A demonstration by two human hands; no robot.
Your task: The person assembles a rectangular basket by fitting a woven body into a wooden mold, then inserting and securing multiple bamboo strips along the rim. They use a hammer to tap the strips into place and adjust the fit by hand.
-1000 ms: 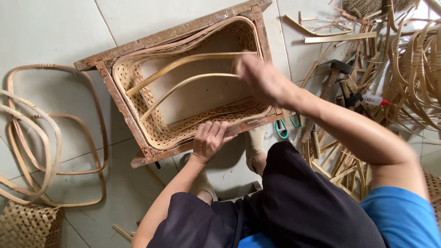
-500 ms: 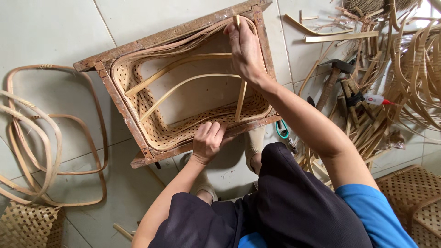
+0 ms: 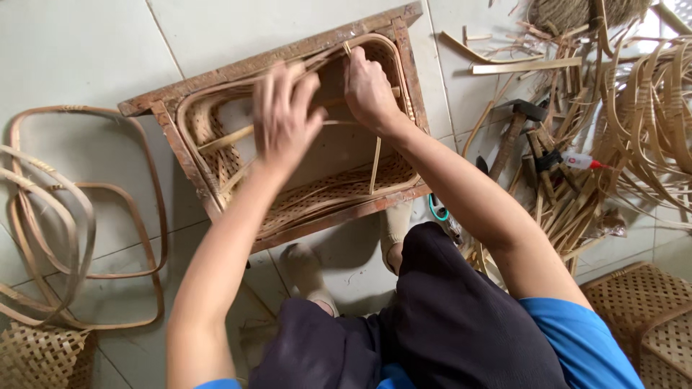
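In the head view, a rough wooden frame [image 3: 277, 61] lies on the tiled floor [image 3: 72, 50] between the person's feet, and inside it sits a half-made woven rattan basket [image 3: 324, 194] with a curved rim strip following the frame's inner edge. The right hand [image 3: 369, 90] is closed round a thin cane strip [image 3: 375, 164] at the basket's far corner, pinching it against the rim. The left hand [image 3: 285, 115] is blurred above the basket, fingers loosely spread, holding nothing I can make out. The cane looks light and springy, stiff along its length yet liable to kink or split if bent sharply, so it seems best gripped close to the rim where it is being seated. Bent cane hoops [image 3: 72, 216] lie to the left; a hammer [image 3: 515, 126] and loose strips lie to the right
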